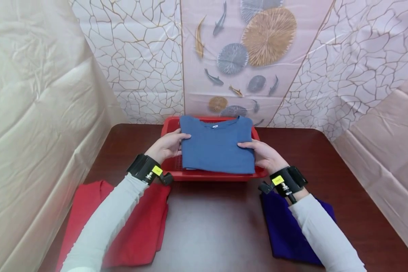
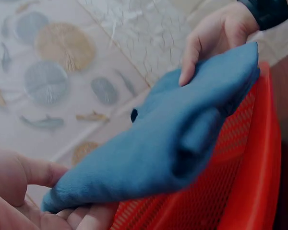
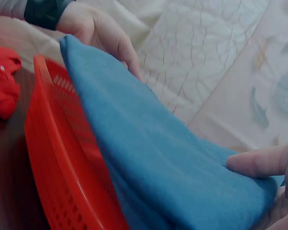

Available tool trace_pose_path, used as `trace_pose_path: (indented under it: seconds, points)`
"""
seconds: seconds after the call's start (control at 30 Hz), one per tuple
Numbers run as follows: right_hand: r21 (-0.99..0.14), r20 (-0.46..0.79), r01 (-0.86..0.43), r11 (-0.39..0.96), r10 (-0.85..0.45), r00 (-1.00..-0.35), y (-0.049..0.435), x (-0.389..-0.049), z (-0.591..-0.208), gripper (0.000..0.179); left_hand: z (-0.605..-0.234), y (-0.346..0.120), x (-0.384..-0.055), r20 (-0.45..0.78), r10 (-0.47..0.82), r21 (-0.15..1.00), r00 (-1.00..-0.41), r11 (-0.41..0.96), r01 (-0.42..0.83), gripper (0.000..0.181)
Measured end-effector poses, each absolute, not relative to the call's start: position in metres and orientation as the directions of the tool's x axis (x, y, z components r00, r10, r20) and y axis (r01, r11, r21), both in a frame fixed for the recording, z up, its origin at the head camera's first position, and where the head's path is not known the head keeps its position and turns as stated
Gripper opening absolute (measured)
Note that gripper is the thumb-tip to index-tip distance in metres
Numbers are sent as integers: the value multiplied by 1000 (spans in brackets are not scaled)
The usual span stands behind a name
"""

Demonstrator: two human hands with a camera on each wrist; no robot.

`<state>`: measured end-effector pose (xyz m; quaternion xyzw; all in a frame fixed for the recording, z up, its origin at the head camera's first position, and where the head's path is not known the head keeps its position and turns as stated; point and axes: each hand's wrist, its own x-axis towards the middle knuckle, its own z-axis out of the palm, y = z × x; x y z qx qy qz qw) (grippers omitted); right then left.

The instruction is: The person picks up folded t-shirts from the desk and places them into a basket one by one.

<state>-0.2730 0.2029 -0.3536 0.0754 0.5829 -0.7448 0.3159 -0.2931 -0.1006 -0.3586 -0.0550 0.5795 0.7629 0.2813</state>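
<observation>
A folded blue T-shirt (image 1: 217, 147), its neckline and small label toward the back, is held over the red plastic basket (image 1: 204, 176). My left hand (image 1: 168, 145) pinches its left edge, thumb on top and fingers underneath. At the right edge, my right hand (image 1: 263, 153) grips the shirt the same way. Both wrist views show the blue shirt (image 2: 149, 139) spanning from one hand to the other, with the basket's slotted wall (image 3: 72, 158) below it. The cloth hides most of the basket's inside.
Folded red clothing (image 1: 139, 226) lies on the dark wooden table (image 1: 204, 226) at the left, partly under my left arm. Folded dark blue clothing (image 1: 285, 230) lies at the right, beneath my right forearm. A patterned curtain (image 1: 149, 68) hangs behind the table.
</observation>
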Motion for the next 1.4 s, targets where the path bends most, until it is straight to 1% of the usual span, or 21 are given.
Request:
trace_pose_path:
  seconds: [0.17, 0.3, 0.4, 0.6, 0.77, 0.83, 0.9, 0.97, 1.03, 1.1, 1.13, 1.2, 1.27, 1.33, 1.4]
  points:
    - [-831, -493, 551, -74, -360, -792, 198, -285, -365, 74, -368, -99, -303, -412, 350, 866, -841, -136, -481, 74]
    - [-828, -507, 557, -58, -343, -791, 194, -292, -373, 73, -373, -97, -303, -408, 351, 868, -843, -135, -477, 84]
    - [-840, -493, 540, -48, -349, -797, 193, -296, -377, 72, -375, -95, -303, -414, 351, 863, -840, -142, -484, 89]
    - [-861, -458, 508, -15, -409, -789, 193, -296, -385, 69, -380, -94, -303, -428, 361, 859, -829, -122, -497, 87]
    - [-871, -455, 491, 5, -389, -801, 194, -292, -388, 70, -383, -96, -304, -462, 366, 842, -808, -105, -529, 83]
    - [-889, -447, 453, 71, -352, -822, 195, -290, -388, 71, -382, -99, -303, -477, 336, 844, -812, -80, -530, 81]
    - [-906, -420, 380, 185, -299, -856, 196, -287, -386, 72, -380, -102, -301, -467, 295, 868, -833, -24, -495, 81]
    - [-897, -363, 266, 353, -247, -898, 197, -284, -384, 72, -377, -104, -299, -421, 252, 906, -871, 79, -415, 79]
    - [-841, -273, 112, 529, -236, -933, 198, -281, -382, 67, -374, -105, -296, -327, 257, 934, -909, 238, -268, 72]
    - [-748, -178, -70, 660, -302, -937, 199, -279, -381, 58, -372, -103, -293, -239, 316, 902, -918, 423, -89, 62]
    - [-695, -140, -167, 699, -360, -922, 198, -279, -381, 53, -372, -101, -291, -212, 367, 858, -906, 514, 7, 56]
    - [-608, -105, -349, 713, -508, -855, 197, -279, -383, 46, -372, -94, -288, -211, 492, 739, -845, 646, 192, 47]
    - [-563, -138, -465, 683, -633, -762, 194, -282, -388, 41, -376, -87, -286, -276, 589, 610, -760, 718, 335, 43]
    - [-554, -211, -510, 658, -704, -678, 192, -284, -394, 39, -381, -81, -283, -357, 641, 501, -679, 745, 439, 41]
    - [-546, -291, -506, 667, -718, -633, 191, -286, -399, 38, -386, -77, -282, -422, 648, 429, -633, 758, 491, 41]
